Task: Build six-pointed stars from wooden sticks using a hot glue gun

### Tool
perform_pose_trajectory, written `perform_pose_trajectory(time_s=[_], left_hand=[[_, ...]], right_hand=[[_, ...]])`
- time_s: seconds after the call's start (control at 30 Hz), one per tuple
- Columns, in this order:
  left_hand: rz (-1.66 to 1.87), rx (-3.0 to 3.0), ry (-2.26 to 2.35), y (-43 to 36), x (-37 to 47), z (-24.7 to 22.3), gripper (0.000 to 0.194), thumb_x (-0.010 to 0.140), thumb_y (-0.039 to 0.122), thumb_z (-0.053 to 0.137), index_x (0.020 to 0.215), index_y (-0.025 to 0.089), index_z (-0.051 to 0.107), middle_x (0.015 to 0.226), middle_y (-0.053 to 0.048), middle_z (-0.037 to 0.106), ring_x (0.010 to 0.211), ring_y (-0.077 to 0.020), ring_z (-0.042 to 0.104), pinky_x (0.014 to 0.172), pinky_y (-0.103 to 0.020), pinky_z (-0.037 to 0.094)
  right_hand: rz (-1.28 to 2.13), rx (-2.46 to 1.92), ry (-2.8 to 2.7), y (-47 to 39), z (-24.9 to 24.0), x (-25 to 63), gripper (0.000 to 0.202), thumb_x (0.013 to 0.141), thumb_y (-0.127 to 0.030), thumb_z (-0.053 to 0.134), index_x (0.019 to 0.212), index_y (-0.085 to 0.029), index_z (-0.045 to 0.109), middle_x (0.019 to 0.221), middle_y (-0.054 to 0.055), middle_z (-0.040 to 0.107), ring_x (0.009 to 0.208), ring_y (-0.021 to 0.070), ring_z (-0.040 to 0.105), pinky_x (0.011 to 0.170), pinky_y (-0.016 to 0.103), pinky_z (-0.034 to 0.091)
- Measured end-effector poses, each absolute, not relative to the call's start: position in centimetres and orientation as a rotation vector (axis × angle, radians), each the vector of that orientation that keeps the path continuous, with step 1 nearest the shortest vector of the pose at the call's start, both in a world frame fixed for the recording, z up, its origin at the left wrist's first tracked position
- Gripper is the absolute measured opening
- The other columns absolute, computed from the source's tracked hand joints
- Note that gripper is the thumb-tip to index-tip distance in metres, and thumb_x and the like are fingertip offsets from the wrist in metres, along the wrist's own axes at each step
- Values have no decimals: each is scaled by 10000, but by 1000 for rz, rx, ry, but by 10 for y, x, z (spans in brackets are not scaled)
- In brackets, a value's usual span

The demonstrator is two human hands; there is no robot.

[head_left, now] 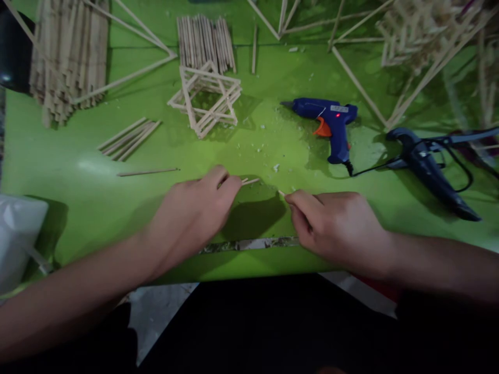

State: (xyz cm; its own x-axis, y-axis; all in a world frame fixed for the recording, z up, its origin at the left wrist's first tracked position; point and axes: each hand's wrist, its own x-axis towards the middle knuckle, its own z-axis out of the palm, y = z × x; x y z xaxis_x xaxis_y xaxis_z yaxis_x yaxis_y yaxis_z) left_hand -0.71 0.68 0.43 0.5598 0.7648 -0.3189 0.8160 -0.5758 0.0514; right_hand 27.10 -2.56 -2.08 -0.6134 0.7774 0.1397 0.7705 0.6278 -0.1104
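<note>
My left hand (206, 200) is closed in a pinch, with the ends of thin wooden sticks (250, 181) poking out past its fingertips. Across a small gap, my right hand (331, 221) pinches another wooden stick (281, 193), of which just a short pale tip shows. Both hands are just above the green table (218, 156). Behind them lies a blue glue gun (339, 119) with an orange trigger and a lit red light, its nozzle facing left. A star-shaped stick frame (206, 101) stands farther back. One single stick (148, 172) lies beyond my left wrist.
Several loose sticks (130, 137) lie at left, near a large stick bundle (70, 62). Shorter sticks (205, 41) are stacked behind the star frame. A dark-handled tool (432, 171) and the glue gun's cord (374, 167) occupy the right. A white object (19, 234) stands at the left edge.
</note>
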Motion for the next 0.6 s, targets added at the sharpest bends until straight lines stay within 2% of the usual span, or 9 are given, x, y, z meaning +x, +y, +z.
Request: perform_pose_trajectory(time_s=[0.2,0.4,0.6], left_hand=[[-365,2579,1340,7,-6,6,387,1187,148,420,1322,110,781,1181,-147,760,630,-148,617,542,-294,417],[-317,2608,1313,6,-8,4,414,1178,110,392,1302,100,787,1157,-142,763,583,-117,555,505,-270,361],[-281,2617,1309,6,-10,2,439,1181,114,364,1272,94,793,1129,-138,767,553,-105,518,486,-254,331]], right_hand=[[38,-1416,-2654,-13,-21,273,264,1046,-163,551,940,-155,793,542,-6,585,448,135,410,524,318,158],[-37,-1528,-2604,-11,-9,286,256,1042,-247,564,938,-169,785,515,-5,523,443,129,300,555,333,135],[143,-1775,-2669,-8,-5,279,341,1064,-252,473,1002,-166,797,539,6,521,477,132,269,592,344,131]])
